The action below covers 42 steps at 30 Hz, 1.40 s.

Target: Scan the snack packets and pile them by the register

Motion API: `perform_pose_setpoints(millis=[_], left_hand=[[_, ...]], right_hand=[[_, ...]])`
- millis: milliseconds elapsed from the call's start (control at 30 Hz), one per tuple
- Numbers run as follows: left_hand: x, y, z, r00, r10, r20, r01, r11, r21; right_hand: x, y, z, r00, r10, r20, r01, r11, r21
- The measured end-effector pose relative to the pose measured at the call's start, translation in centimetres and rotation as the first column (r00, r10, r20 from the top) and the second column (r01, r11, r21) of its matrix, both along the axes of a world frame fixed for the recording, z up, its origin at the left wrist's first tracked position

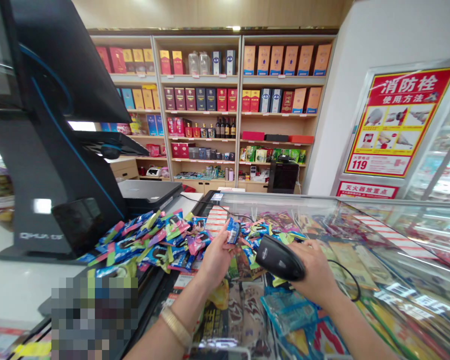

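In my left hand (216, 256) is a small blue candy packet (233, 231), pinched between thumb and fingers above the glass top. My right hand (314, 270) is wrapped round a black barcode scanner (279, 257), its head pointing left toward the packet. A dark cord (354, 280) loops out on the right of that hand. Left of my left hand lies a pile of blue, pink and green candy packets (161, 240), spread over the counter's edge. More of these packets (260, 230) lie on the glass behind the scanner.
A black checkout terminal (78, 175) rises on the left, with a dark flat box (150, 192) beside it. Under the glass top of the display case (375, 205) are packaged goods. Shelves of boxes (200, 112) line the back; a red poster (401, 120) hangs at right.
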State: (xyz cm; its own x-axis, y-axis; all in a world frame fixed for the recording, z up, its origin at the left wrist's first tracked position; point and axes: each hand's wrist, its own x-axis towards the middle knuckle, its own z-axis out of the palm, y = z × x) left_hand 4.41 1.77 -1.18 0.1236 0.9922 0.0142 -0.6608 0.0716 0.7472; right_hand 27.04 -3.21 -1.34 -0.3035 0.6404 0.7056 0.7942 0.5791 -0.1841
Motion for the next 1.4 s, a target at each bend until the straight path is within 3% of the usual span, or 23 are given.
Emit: perform_pose_setpoints(millis=[400,467,533,600,633,700,767,800,867,933,1000,1100,1200,1267,1400], left_hand=[[0.0,0.0,-0.4,0.996,-0.003,-0.086,0.006,0.999,0.031],[0.0,0.1,-0.7,0.987,0.023,-0.159,-0.013,0.998,0.066],[-0.2,0.3,-0.9,0.944,0.122,-0.306,-0.063,0.978,0.198],[-0.5,0.4,-0.9,0.803,0.345,-0.487,-0.113,0.889,0.443],[-0.8,0.5,-0.8,0.674,0.487,-0.555,-0.118,0.813,0.571],[-1.6,0.6,-0.3,0.322,0.729,-0.604,-0.094,0.659,0.746],[-2.6,0.8,0.1,-0.036,0.808,-0.587,-0.081,0.584,0.808],[-3.2,0.9,0.3,-0.179,0.794,-0.581,-0.088,0.575,0.813],[-4.2,1.2,0.3,-0.373,0.728,-0.576,-0.088,0.59,0.803],[-5.0,1.5,0.0,-0.487,0.67,-0.56,-0.056,0.616,0.786],[-5.4,1.8,-0.5,-0.551,0.641,-0.535,-0.014,0.634,0.773],[-5.3,1.8,-0.8,-0.573,0.644,-0.507,0.004,0.621,0.784],[-4.5,1.4,-0.4,-0.489,0.712,-0.504,0.002,0.579,0.816],[-3.7,1.0,-0.1,-0.356,0.773,-0.525,0.064,0.581,0.812],[-1.8,0.3,-0.6,-0.035,0.761,-0.647,0.421,0.599,0.681]], right_hand=[[0.0,-0.1,0.0,0.999,-0.023,0.031,0.024,0.999,-0.046],[0.1,0.0,-0.1,0.999,-0.028,0.032,0.03,0.999,-0.046],[0.3,0.1,-0.2,0.998,-0.032,0.048,0.033,0.999,-0.033],[0.6,0.3,-0.3,0.997,-0.041,0.059,0.041,0.999,-0.005],[0.8,0.4,-0.4,0.997,-0.046,0.063,0.045,0.999,0.013],[1.2,0.6,-0.4,0.996,-0.063,0.065,0.059,0.997,0.052],[1.6,0.7,-0.5,0.994,-0.086,0.067,0.079,0.992,0.098],[1.8,0.7,-0.5,0.993,-0.101,0.064,0.092,0.988,0.125],[2.3,0.9,-0.6,0.989,-0.139,0.047,0.129,0.976,0.177],[2.9,1.0,-0.7,0.982,-0.187,0.014,0.18,0.959,0.217],[3.5,1.3,-0.9,0.976,-0.22,-0.004,0.214,0.945,0.248],[4.2,1.7,-1.2,0.97,-0.244,-0.008,0.238,0.934,0.265],[4.6,2.1,-1.5,0.963,-0.267,-0.027,0.264,0.926,0.271],[4.8,2.3,-1.7,0.963,-0.269,-0.02,0.264,0.921,0.287],[5.0,2.5,-2.0,0.961,-0.277,0.005,0.264,0.92,0.29]])
